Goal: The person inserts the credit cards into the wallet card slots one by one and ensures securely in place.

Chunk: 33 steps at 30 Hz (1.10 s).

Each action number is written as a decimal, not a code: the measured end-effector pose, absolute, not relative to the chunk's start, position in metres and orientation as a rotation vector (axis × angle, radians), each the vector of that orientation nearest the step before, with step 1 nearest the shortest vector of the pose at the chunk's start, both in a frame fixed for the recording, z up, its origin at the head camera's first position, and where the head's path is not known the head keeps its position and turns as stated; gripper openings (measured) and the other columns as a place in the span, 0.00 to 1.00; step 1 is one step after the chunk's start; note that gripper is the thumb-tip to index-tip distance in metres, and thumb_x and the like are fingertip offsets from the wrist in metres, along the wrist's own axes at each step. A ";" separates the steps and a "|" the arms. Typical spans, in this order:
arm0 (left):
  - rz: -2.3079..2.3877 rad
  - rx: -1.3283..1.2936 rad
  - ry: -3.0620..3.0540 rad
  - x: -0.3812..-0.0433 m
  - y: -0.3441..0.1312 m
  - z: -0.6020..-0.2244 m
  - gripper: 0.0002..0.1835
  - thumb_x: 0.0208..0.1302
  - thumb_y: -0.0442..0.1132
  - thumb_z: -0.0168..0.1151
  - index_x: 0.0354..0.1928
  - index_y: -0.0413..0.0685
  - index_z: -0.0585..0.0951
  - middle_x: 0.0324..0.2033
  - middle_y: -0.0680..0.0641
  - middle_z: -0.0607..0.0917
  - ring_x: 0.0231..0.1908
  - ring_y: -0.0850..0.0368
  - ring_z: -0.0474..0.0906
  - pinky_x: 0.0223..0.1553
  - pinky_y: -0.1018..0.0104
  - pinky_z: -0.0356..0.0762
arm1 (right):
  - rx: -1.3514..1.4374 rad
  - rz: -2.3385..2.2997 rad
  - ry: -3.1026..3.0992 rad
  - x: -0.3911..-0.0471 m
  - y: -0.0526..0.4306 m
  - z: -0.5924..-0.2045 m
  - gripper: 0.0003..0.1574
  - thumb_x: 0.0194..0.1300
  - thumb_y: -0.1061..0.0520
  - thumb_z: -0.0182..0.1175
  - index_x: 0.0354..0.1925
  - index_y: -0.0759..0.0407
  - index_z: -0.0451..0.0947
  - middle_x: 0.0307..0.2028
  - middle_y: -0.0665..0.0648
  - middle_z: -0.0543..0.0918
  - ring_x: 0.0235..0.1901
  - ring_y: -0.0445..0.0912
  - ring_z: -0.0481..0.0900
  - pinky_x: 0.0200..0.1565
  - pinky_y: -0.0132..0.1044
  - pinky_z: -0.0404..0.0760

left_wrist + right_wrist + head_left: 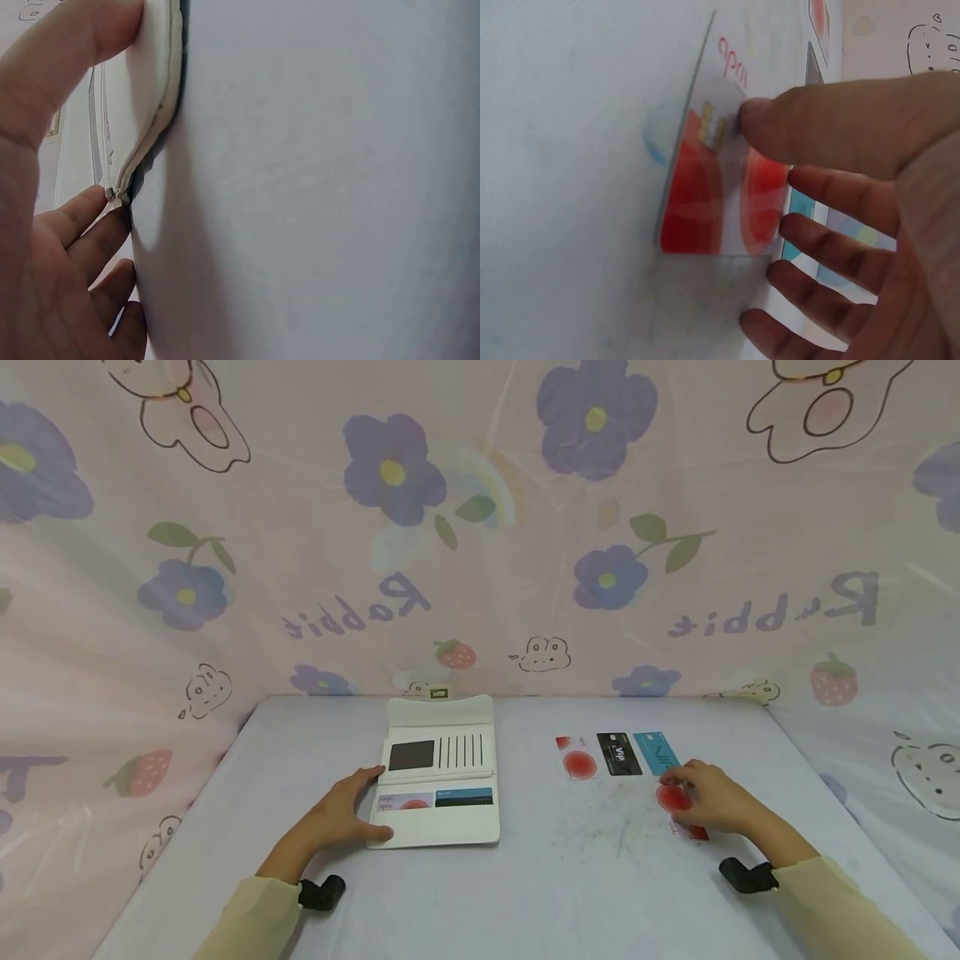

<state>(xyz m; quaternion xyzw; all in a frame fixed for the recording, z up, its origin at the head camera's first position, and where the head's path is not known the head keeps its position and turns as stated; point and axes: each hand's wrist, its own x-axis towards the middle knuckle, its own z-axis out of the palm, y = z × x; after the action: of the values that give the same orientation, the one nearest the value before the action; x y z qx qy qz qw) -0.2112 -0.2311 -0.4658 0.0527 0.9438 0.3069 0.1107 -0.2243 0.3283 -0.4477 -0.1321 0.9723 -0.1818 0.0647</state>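
Observation:
An open white wallet (pixel 435 827) lies on the table, its card slots and dark window facing up. Two cards (pixel 405 802) show in its lower pocket. My left hand (pixel 341 814) holds the wallet's left edge, thumb on the lower panel and fingertips at the fold. At the right, my right hand (pixel 716 802) pinches a red and white card (pixel 694 202) with a gold chip; the card stands tilted in the right wrist view. Behind that hand lie a blue VIP card (pixel 654 752), a black VIP card (pixel 619 754) and a white card with a red circle (pixel 580 766).
A white cloth (pixel 525 902) covers the table, with faint dark smudges right of the middle. A patterned curtain (pixel 480 568) with flowers and rabbits rises at the back and sides. Black wrist cameras (pixel 322 893) sit at both cuffs.

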 end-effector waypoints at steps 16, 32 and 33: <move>0.915 0.165 2.782 -0.211 -0.233 -0.469 0.57 0.38 0.57 0.78 0.73 0.55 0.59 0.71 0.35 0.61 0.71 0.33 0.54 0.65 0.34 0.58 | -0.418 -0.497 2.894 -0.233 0.330 -0.444 0.27 0.44 0.54 0.75 0.45 0.58 0.80 0.41 0.58 0.78 0.37 0.48 0.72 0.38 0.46 0.83; 0.911 0.149 2.785 -0.212 -0.232 -0.469 0.58 0.38 0.58 0.78 0.73 0.55 0.59 0.71 0.35 0.61 0.71 0.33 0.55 0.65 0.33 0.58 | -0.345 -0.535 2.854 -0.239 0.332 -0.446 0.27 0.43 0.55 0.75 0.43 0.53 0.77 0.41 0.59 0.77 0.40 0.50 0.74 0.41 0.49 0.83; 0.912 0.146 2.784 -0.212 -0.232 -0.470 0.58 0.38 0.58 0.78 0.73 0.55 0.59 0.71 0.35 0.61 0.71 0.33 0.55 0.65 0.33 0.58 | -0.342 -0.537 2.852 -0.239 0.332 -0.446 0.27 0.44 0.55 0.75 0.43 0.54 0.76 0.42 0.58 0.77 0.40 0.51 0.74 0.41 0.49 0.83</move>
<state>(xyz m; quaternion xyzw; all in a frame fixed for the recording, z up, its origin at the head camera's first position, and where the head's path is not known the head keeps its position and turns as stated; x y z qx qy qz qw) -0.2119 -0.2323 -0.4696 0.0496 0.9440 0.3092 0.1041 -0.2390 0.3325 -0.4462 -0.1163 0.9701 -0.1827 0.1094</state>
